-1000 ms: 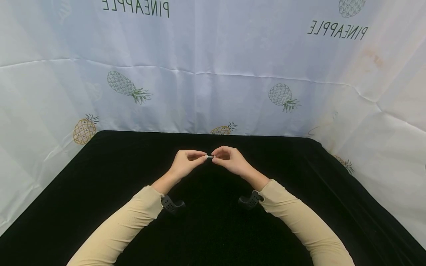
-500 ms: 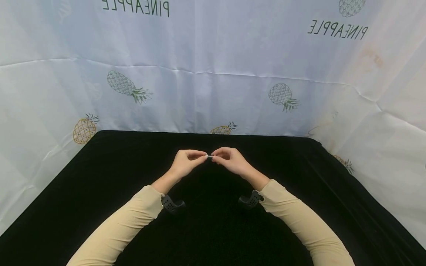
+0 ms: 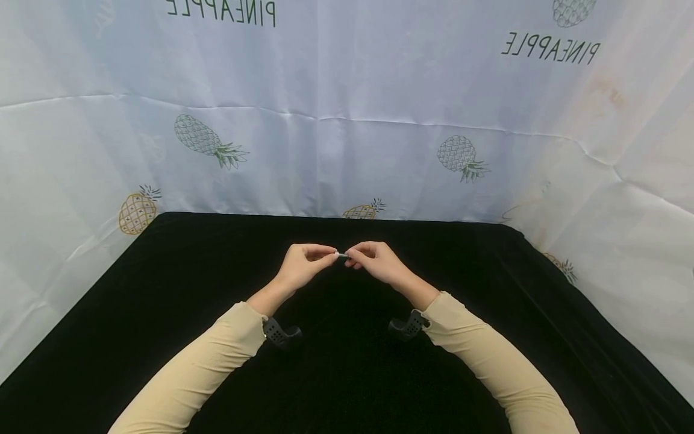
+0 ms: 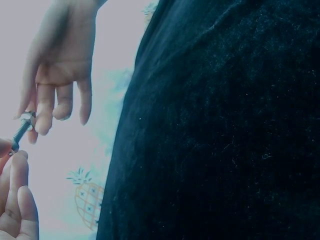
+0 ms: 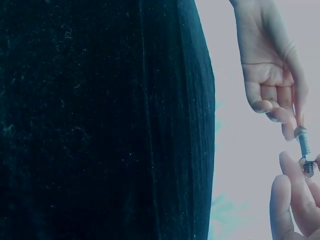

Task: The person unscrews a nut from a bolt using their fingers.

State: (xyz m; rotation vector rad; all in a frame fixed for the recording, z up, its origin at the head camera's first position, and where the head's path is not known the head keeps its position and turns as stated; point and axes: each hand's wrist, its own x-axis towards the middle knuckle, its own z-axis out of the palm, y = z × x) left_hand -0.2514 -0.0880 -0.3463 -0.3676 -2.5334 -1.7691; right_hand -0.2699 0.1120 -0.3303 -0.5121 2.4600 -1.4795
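A small metal bolt (image 3: 341, 255) lies level between the two hands, held above the black cloth. My left hand (image 3: 303, 264) pinches its head end between thumb and fingertips. A nut (image 5: 307, 159) sits on the threaded shank, and in the right wrist view the bolt's tip pokes out past it. My right hand (image 3: 378, 263) has thumb and fingers at the nut, pinching it; its other fingers hang loosely curled. From the left wrist, the bare thread (image 4: 20, 135) shows between the left fingertips and the nut.
A black cloth (image 3: 347, 361) covers the table beneath both arms. White curtains (image 3: 347, 72) printed with pineapples and mirrored lettering hang at the back and sides. Each wrist carries a dark camera mount (image 3: 282, 333) below a beige sleeve (image 3: 211, 355).
The right thumb and fingers have shifted against each other around the nut, and more curled fingertips now show below the thumb. My left hand keeps its place with the bolt.
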